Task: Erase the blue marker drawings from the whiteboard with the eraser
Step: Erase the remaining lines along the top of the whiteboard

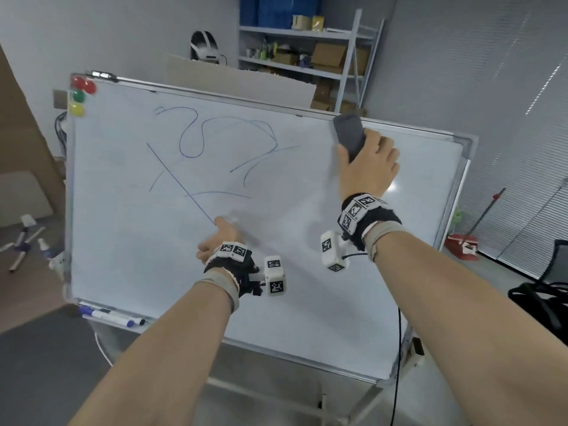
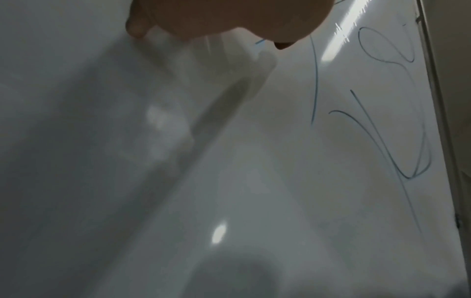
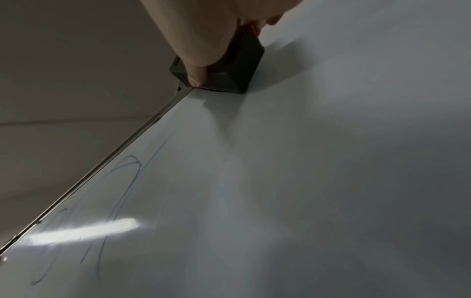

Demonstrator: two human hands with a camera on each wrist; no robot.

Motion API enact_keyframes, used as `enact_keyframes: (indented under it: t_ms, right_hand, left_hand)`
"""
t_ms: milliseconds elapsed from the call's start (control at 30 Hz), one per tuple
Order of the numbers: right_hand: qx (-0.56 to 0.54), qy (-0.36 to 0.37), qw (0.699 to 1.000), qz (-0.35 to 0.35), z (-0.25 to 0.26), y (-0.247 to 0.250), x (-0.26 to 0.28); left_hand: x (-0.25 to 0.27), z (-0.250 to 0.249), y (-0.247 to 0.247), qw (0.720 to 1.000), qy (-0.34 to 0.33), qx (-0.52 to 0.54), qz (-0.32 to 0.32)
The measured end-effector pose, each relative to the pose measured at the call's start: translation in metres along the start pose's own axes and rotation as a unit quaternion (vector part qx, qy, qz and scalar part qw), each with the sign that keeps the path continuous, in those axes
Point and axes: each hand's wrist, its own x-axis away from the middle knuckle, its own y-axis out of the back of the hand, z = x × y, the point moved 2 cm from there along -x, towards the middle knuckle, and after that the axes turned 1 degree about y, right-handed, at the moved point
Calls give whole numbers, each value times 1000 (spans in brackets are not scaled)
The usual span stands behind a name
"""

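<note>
The whiteboard (image 1: pixel 307 272) stands tilted on a stand. Blue marker drawings (image 1: pixel 196 139) of loops and long strokes cover its upper left and middle. My right hand (image 1: pixel 365 167) grips a dark grey eraser (image 1: pixel 349 133) and presses it flat on the board at the top edge, right of the drawings. In the right wrist view my thumb (image 3: pixel 196 74) lies on the eraser (image 3: pixel 229 68) beside the board's metal frame (image 3: pixel 127 145). My left hand (image 1: pixel 219 235) touches the board at the lower end of a long diagonal line and holds nothing. The strokes (image 2: pixel 314 80) show in the left wrist view beyond the palm (image 2: pixel 229 16).
Red, green and yellow magnets (image 1: pixel 80 95) sit in the board's top left corner. Markers (image 1: pixel 113 316) lie on the tray at its bottom left. A shelf with boxes (image 1: pixel 307 56) stands behind, a broom and dustpan (image 1: pixel 464 244) and a black chair (image 1: pixel 547 296) at the right.
</note>
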Motion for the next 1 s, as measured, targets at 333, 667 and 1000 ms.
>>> enact_keyframes:
  t_ms: [333, 667, 1000]
  right_hand:
    - [15, 306, 912, 272, 95, -59, 109]
    - [-36, 271, 954, 126, 110, -47, 119]
    - [-27, 99, 994, 30, 83, -47, 47]
  left_hand:
    - [-7, -9, 81, 997, -9, 59, -52]
    - [-23, -10, 141, 998, -28, 23, -60]
    - [-43, -41, 116, 993, -75, -21, -85]
